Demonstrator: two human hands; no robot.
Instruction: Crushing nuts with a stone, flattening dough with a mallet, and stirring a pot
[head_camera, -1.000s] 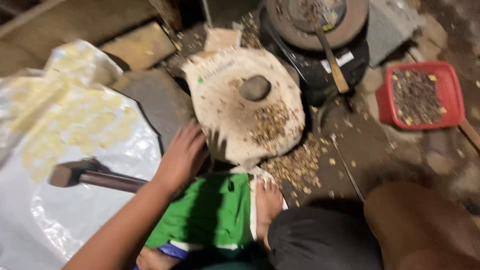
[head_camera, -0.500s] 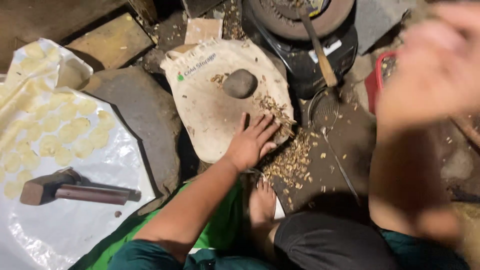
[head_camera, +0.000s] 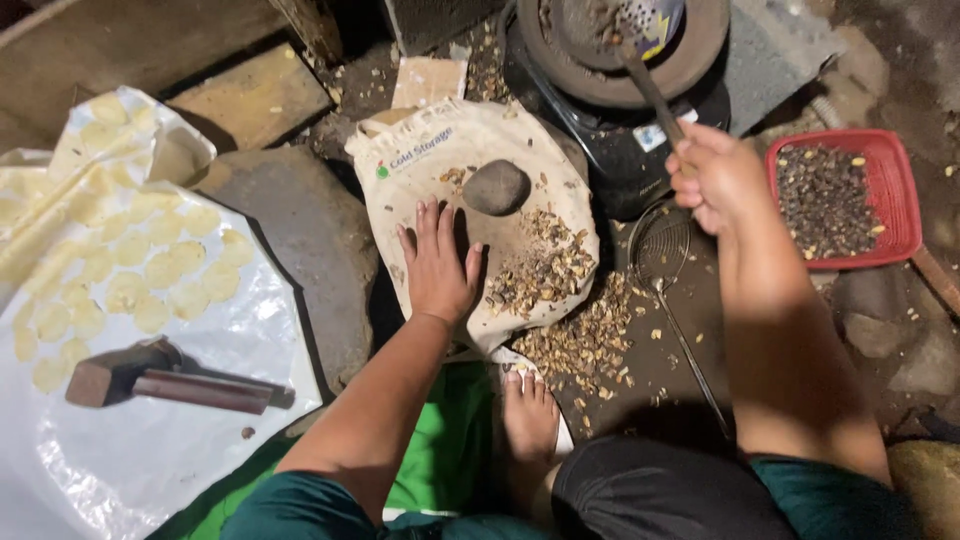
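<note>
hands: left hand (head_camera: 437, 268) flat on one sack (head_camera: 420, 160), right hand (head_camera: 718, 178) gripping one ladle handle (head_camera: 650, 92).

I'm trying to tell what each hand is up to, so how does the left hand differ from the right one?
The left hand lies flat, fingers spread, on the pale sack beside the round stone; the right hand is raised and curled shut around the long wooden handle that reaches into the dark pan. The left holds nothing; the right grips the handle. Both are bare, on bare forearms.
</note>
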